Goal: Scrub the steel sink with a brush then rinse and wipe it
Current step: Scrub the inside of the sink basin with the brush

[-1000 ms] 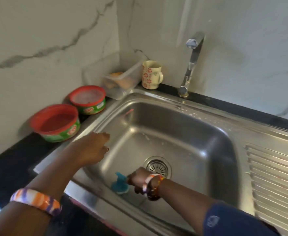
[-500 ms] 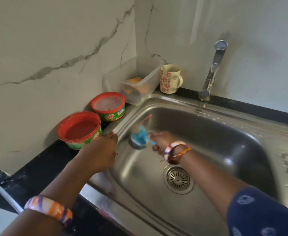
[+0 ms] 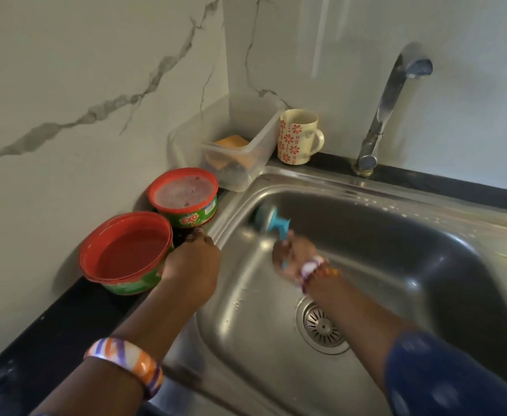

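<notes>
While the right hand [image 3: 294,259] grips the handle of the blue brush [image 3: 271,219], its round head presses against the far-left corner wall of the steel sink [image 3: 396,265]; hand and brush are motion-blurred. Left hand [image 3: 192,265] rests on the sink's left rim, fingers curled under, holding nothing visible; just beside it stand two red-rimmed tubs [image 3: 126,250]. Behind them, a clear plastic box [image 3: 246,139] and a floral mug [image 3: 297,136] sit by the wall; tap [image 3: 387,109] rises at the back; drain [image 3: 322,325] lies beneath the right forearm.
</notes>
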The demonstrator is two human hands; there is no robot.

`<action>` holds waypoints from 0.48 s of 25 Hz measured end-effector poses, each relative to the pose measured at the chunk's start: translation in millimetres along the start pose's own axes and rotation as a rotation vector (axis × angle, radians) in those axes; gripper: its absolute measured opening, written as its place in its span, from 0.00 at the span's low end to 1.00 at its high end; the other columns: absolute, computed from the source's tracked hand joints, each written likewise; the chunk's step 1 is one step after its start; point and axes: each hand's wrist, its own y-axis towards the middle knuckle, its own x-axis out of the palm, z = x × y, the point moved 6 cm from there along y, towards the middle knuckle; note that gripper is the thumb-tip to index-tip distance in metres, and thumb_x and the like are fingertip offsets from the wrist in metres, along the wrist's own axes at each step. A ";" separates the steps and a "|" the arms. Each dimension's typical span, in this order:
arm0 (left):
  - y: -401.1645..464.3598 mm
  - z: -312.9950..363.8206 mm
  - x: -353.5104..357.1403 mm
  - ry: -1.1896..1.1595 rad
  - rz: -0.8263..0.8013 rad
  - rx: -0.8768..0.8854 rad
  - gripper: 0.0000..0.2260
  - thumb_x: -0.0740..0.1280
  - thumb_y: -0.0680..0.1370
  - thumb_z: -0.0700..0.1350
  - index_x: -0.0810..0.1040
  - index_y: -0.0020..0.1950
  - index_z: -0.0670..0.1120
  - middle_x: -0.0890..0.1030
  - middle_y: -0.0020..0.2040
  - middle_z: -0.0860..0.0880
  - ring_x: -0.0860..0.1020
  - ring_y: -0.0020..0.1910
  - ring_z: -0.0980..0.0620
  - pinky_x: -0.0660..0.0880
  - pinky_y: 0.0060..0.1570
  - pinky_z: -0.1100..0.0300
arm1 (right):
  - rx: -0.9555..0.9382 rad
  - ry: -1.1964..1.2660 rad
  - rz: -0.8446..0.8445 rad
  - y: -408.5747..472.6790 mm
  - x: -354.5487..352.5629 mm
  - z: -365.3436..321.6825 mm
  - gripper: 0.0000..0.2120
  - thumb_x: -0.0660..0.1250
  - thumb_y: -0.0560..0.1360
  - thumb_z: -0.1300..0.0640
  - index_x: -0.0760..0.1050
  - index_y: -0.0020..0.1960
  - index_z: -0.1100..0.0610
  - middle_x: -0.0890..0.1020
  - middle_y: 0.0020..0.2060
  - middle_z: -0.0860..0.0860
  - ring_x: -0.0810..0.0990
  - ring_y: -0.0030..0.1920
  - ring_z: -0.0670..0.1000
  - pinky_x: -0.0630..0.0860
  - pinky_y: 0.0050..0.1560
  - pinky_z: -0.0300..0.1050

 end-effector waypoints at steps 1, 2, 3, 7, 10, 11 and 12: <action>1.4 0.8 -1.6 0.054 0.027 0.019 0.21 0.59 0.78 0.38 0.62 0.71 0.37 0.63 0.70 0.40 0.71 0.66 0.44 0.76 0.58 0.52 | -0.032 -0.006 0.033 2.3 -0.6 -8.8 0.19 0.51 0.81 0.54 0.61 0.32 0.55 0.64 0.12 0.48 0.62 0.10 0.44 0.60 0.15 0.26; 2.0 0.8 -3.9 0.094 0.051 0.037 0.19 0.59 0.79 0.40 0.64 0.70 0.38 0.65 0.69 0.41 0.72 0.65 0.45 0.76 0.58 0.55 | -0.022 -0.048 0.025 0.5 -3.4 -4.9 0.19 0.51 0.81 0.53 0.61 0.32 0.55 0.64 0.12 0.47 0.62 0.10 0.44 0.60 0.15 0.26; 2.9 1.1 -5.2 0.122 0.068 0.051 0.18 0.59 0.80 0.41 0.65 0.69 0.39 0.67 0.68 0.42 0.73 0.64 0.47 0.74 0.58 0.57 | 0.029 -0.169 -0.011 -4.8 -8.9 9.0 0.20 0.51 0.81 0.52 0.62 0.31 0.55 0.64 0.13 0.47 0.62 0.11 0.44 0.59 0.14 0.26; 7.4 1.1 -6.8 0.185 0.080 0.048 0.15 0.61 0.80 0.42 0.70 0.66 0.42 0.73 0.65 0.43 0.76 0.60 0.47 0.74 0.55 0.58 | 0.061 -0.304 -0.069 -16.8 -8.3 9.8 0.18 0.52 0.81 0.55 0.61 0.32 0.54 0.66 0.12 0.48 0.65 0.12 0.42 0.61 0.15 0.30; 9.5 0.8 -8.6 0.163 0.071 0.024 0.14 0.62 0.79 0.42 0.72 0.64 0.42 0.75 0.63 0.44 0.77 0.60 0.46 0.75 0.54 0.57 | -0.044 -0.302 -0.042 -34.5 3.3 -8.9 0.22 0.48 0.81 0.61 0.62 0.29 0.54 0.64 0.10 0.47 0.65 0.11 0.42 0.61 0.16 0.27; 9.8 -1.2 -7.5 0.148 0.066 0.026 0.14 0.62 0.79 0.42 0.72 0.64 0.44 0.75 0.63 0.44 0.77 0.59 0.46 0.75 0.53 0.57 | 0.026 -0.303 -0.056 -42.4 0.9 6.2 0.22 0.49 0.81 0.58 0.65 0.28 0.54 0.64 0.11 0.47 0.64 0.12 0.42 0.60 0.15 0.28; 11.2 -3.0 -5.7 0.130 0.064 0.035 0.14 0.62 0.79 0.43 0.72 0.64 0.46 0.75 0.62 0.45 0.78 0.59 0.47 0.74 0.51 0.57 | 0.117 -0.300 -0.105 -47.1 -3.7 24.0 0.20 0.51 0.80 0.55 0.65 0.30 0.54 0.65 0.13 0.46 0.63 0.12 0.42 0.59 0.15 0.27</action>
